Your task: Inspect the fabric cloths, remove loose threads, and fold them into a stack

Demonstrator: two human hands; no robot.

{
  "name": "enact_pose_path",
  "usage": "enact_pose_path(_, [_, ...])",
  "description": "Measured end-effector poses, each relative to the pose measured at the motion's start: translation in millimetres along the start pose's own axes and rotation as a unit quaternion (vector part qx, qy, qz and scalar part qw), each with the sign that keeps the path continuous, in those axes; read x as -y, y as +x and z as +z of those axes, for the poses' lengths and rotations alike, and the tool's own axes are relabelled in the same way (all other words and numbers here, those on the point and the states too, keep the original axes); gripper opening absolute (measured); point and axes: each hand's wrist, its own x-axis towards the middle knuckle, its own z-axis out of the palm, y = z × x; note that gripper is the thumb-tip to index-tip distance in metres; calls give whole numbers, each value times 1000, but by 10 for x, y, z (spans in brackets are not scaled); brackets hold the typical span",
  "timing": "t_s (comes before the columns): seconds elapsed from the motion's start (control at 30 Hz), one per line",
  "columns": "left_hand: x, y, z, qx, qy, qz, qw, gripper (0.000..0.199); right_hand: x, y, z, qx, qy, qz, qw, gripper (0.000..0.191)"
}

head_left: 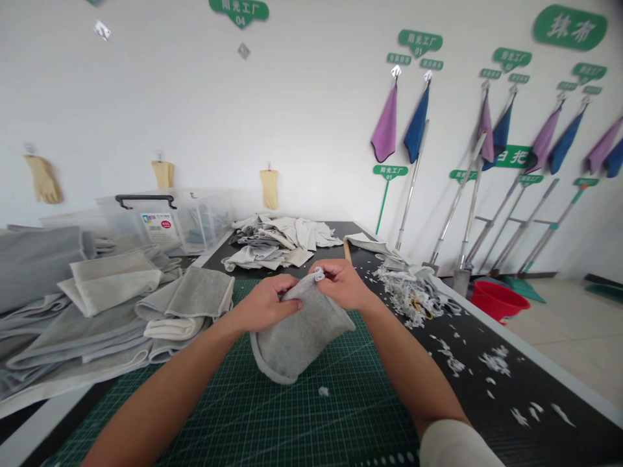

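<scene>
over the green cutting mat, both hands work on a grey terry cloth piece with a rounded, bound lower edge. the left hand is closed around the upper left of the cloth, its fingers curled over the edge, and the right hand grips the top edge with its fingers bunched around a small pale tag. neither hand is open or released. the cloth hangs just above or lightly against the mat, can't tell which, and the grip looks set to keep the top edge taut and the tag raised. fingertips and part of the tag are hidden, so what fastens it can't be made out. to the left, stacked grey towels are heaped near the mat, perhaps kept within reach. crumpled pale fabric scraps lie beyond, beside a clear plastic storage box. to the right, a pile of white shredded offcuts sits on the black table, with loose bits scattered around it. something yellow in that pile is too small to identify. a red bucket stands on the floor, and the person's right sleeve is cut off at the bottom of the view.
</scene>
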Motion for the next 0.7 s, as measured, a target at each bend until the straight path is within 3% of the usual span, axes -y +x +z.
enact_pose_path(0.17, [-12, -16, -100, 33, 35, 10, 999, 16, 33, -11, -86, -25, -44, -21, 999, 13])
enact_pose_path(0.27, [6, -51, -156, 44, 17, -36, 998, 20, -9, 6, -158, -91, -52, -21, 994, 12])
enact_pose_path(0.4, [56, -95, -246, 57, 24, -100, 993, 11, -86, 40, -282, -172, -46, -11, 984, 10])
enact_pose_path(0.7, [72, -95, -485, -16, 174, -97, 980, 12, -230, 108, -388, -244, -67, 2, 967, 9])
